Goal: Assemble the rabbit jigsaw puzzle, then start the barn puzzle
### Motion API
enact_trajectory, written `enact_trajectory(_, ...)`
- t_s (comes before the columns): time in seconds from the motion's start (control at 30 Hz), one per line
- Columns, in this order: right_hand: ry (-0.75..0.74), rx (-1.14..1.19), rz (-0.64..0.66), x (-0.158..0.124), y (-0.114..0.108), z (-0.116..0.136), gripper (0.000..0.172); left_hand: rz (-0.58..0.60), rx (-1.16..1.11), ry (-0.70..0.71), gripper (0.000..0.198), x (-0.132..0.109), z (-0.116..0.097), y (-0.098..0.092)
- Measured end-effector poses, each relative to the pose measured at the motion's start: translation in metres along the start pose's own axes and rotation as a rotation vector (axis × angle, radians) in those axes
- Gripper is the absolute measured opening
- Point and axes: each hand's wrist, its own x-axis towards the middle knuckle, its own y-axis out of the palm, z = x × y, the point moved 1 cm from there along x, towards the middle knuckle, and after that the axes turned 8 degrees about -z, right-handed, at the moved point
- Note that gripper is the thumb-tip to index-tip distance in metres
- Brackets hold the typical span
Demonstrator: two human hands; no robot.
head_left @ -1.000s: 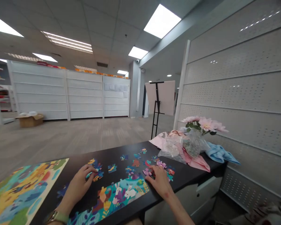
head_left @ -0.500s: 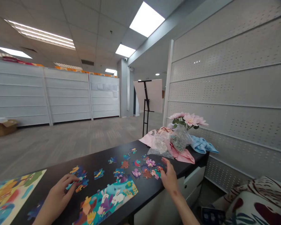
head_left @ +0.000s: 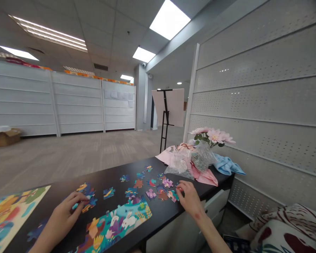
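My left hand (head_left: 61,216) is closed in a pinch, with the teal edge of a jigsaw piece (head_left: 74,206) showing at the fingers. Just past it lies a small cluster of blue and yellow pieces (head_left: 86,189). On the right, my right hand (head_left: 189,197) curls its fingers around a reddish jigsaw piece (head_left: 180,190), mostly covered by them. Several loose pieces lie left of that hand, among them a purple one (head_left: 150,194) and a brown one (head_left: 162,196). A joined puzzle section with white rabbits (head_left: 121,225) lies between my hands, near the front edge.
A colourful picture sheet (head_left: 18,214) lies at the table's left end. Plastic bags (head_left: 180,162), pink cloth, pink flowers (head_left: 214,136) and a blue cloth (head_left: 228,164) crowd the right end. An easel (head_left: 165,119) stands behind the dark table (head_left: 107,175).
My right hand's fingers have curled in and closed over the reddish piece. My left hand keeps its pinch near the cluster. The view has shifted slightly.
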Motion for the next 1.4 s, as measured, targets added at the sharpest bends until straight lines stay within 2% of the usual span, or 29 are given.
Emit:
enact_trajectory(0.07,-0.088,0.038,0.046,-0.013,0.004,0.027,0.022,0.002,0.002,0.002,0.031,0.001,-0.002,0.000)
enact_trajectory(0.13,-0.165,0.075,0.081,-0.031,0.008,0.050,0.026,-0.015,0.003,0.003,0.031,0.001,-0.002,-0.001)
enact_trajectory(0.23,-0.215,0.118,0.092,-0.055,0.009,0.066,0.024,-0.026,-0.011,0.006,0.029,0.000,-0.002,-0.001)
enact_trajectory(0.4,-0.107,0.152,0.122,-0.061,0.001,0.060,0.003,-0.010,-0.031,-0.012,0.028,-0.002,-0.003,0.000)
enact_trajectory(0.53,-0.016,0.187,0.182,-0.048,-0.003,0.059,0.004,-0.002,-0.081,-0.041,0.028,0.001,-0.010,-0.002)
enact_trajectory(0.87,0.081,0.284,0.209,-0.042,0.005,0.045,0.026,0.006,-0.134,-0.142,0.022,0.005,-0.035,-0.014)
enact_trajectory(1.03,0.151,0.418,0.127,-0.033,0.022,0.027,0.045,-0.008,-0.168,-0.200,0.018,0.006,-0.040,-0.016)
enact_trajectory(1.13,0.183,0.563,0.134,-0.029,0.036,0.031,0.052,-0.016,-0.210,-0.229,0.017,0.012,-0.046,-0.022)
enact_trajectory(1.23,0.194,0.688,0.132,-0.032,0.050,0.059,0.053,0.008,-0.274,-0.255,0.015,0.021,-0.063,-0.028)
enact_trajectory(1.33,0.169,0.840,0.200,-0.043,0.066,0.112,0.054,0.096,-0.364,-0.302,0.013,0.021,-0.093,-0.029)
enact_trajectory(1.4,0.148,0.958,0.254,-0.053,0.077,0.153,0.053,0.182,-0.449,-0.344,0.011,0.012,-0.115,-0.024)
